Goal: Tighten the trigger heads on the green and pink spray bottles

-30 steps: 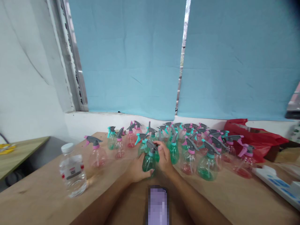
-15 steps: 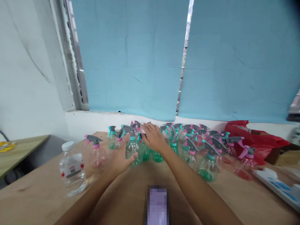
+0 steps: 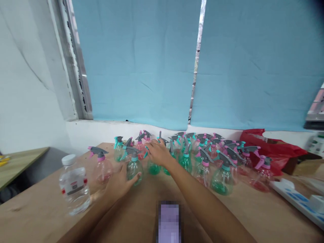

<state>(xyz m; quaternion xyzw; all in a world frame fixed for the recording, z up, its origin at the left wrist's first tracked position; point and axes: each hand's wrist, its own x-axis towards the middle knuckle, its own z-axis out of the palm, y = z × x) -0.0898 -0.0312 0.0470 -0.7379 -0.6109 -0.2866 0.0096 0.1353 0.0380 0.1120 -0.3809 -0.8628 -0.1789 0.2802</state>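
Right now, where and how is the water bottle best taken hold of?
Probably around the labelled middle of the water bottle, from the person's left: it stands upright, its round body suits a wrapping grip, and the left forearm and a pink spray bottle are to its right.

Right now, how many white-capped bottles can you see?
1: the water bottle, left of both the left hand and the nearby pink spray bottle. Others may be hidden behind the red bag.
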